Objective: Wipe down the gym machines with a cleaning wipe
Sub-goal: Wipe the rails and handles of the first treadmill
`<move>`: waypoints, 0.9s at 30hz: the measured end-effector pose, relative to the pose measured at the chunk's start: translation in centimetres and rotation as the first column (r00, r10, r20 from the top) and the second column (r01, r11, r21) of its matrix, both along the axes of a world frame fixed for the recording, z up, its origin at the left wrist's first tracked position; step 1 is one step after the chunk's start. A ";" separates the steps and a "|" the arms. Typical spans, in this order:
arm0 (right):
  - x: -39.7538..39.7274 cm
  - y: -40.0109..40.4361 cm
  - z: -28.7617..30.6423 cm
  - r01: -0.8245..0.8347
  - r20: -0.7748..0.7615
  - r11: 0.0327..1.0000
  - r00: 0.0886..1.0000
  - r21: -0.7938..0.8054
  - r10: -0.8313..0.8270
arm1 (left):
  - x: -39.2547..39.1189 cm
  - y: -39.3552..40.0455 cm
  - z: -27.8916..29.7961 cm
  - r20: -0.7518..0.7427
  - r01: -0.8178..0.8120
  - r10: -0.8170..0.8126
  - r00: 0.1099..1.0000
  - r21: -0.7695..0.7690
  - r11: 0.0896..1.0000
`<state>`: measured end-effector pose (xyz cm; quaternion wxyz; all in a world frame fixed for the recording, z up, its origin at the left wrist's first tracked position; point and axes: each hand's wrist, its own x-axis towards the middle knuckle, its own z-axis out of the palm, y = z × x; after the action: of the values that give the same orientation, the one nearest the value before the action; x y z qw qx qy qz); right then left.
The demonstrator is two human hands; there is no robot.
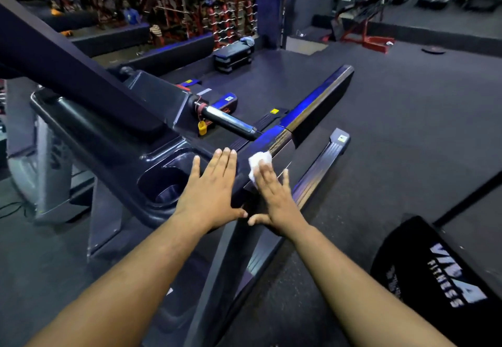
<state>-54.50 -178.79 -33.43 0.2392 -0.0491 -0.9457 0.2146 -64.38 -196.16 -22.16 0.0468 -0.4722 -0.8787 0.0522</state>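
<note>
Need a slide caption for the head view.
Right hand presses a white wipe on the treadmill rail; left hand lies flat beside it.

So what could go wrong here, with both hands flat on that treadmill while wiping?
The small white wipe is only pressed under the flat right hand, not gripped, so it could slip off the dark side rail. The left hand rests beside the recessed black cup holder and might slide in.
</note>
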 end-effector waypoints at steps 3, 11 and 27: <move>-1.2 2.9 -0.5 0.251 0.096 0.882 0.968 -0.398 -0.232 | 0.1 0.2 0.1 -0.004 -0.017 0.017 1.000 -0.003 1.000; -0.3 -5.1 -3.1 -0.010 -0.034 0.926 0.999 -0.376 -0.003 | 0.1 0.5 0.2 -0.007 -0.023 0.023 1.000 -0.008 1.000; -0.8 -4.1 -3.2 0.022 -0.101 0.974 0.994 -0.225 -0.046 | 0.0 0.4 0.2 0.006 -0.018 0.018 1.000 -0.001 1.000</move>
<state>-55.32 -182.86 -36.67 0.2856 -0.0803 -0.9005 0.3178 -64.38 -195.76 -21.98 0.0435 -0.4645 -0.8830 0.0514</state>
